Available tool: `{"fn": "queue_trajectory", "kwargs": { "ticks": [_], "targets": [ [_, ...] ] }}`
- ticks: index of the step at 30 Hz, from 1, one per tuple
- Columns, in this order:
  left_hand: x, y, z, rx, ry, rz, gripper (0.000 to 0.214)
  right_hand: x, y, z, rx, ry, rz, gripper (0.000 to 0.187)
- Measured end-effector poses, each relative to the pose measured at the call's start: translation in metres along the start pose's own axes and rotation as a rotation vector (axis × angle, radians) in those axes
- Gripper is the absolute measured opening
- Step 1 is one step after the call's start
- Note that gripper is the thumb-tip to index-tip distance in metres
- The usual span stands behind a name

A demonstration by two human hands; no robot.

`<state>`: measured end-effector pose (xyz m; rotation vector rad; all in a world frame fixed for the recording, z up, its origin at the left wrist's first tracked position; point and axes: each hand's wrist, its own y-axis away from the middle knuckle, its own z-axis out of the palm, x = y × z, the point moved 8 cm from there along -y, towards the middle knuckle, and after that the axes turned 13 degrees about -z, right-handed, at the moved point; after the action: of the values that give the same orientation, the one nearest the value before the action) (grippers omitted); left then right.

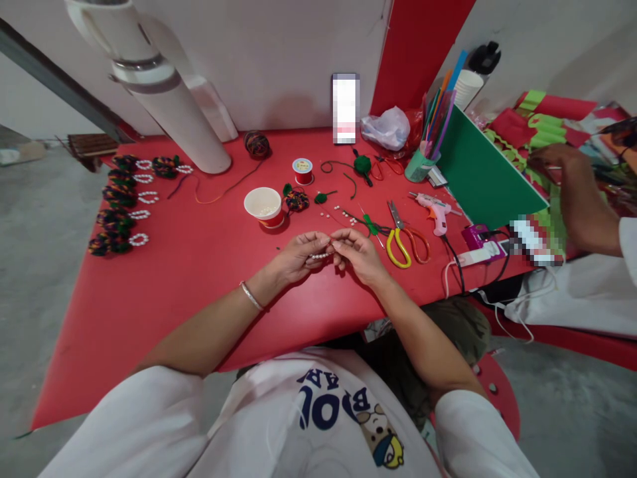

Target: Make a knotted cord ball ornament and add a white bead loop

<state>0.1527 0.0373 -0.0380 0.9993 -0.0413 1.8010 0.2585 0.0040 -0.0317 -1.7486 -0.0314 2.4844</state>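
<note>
White bead strand (319, 256): centre of the frame, stretched between the two hands, over the red surface (199, 299).
Left hand (301, 259): fingers grasping the strand, beads showing along them.
Right hand (359, 253): thumb and forefinger pinching the strand's right end; whether by bead or thread seems too small to tell.
Paper cup (273, 223): just above the left hand, pale beads inside.
Loose beads (352, 221): scattered above the right hand.
Scissors (401, 239): right of centre, yellow and orange handles, blades apart.
Glue gun (434, 211): pink, farther right.
Yarn pieces (119, 192): left of the frame, bead loops attached.
</note>
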Motion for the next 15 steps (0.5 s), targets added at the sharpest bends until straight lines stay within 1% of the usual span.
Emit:
{"fn": "queue_trajectory", "kwargs": {
  "ticks": [6,15],
  "targets": [
    [0.0,0.0,-0.0007,0.001,-0.004,0.005,0.034,0.0027,-0.001,-0.0006,0.016,0.018,0.005,0.044],
    [-0.001,0.0004,-0.0041,0.037,0.007,0.0,0.035,-0.0016,-0.0004,-0.002,0.029,0.068,0.024,0.047]
  ]
}}
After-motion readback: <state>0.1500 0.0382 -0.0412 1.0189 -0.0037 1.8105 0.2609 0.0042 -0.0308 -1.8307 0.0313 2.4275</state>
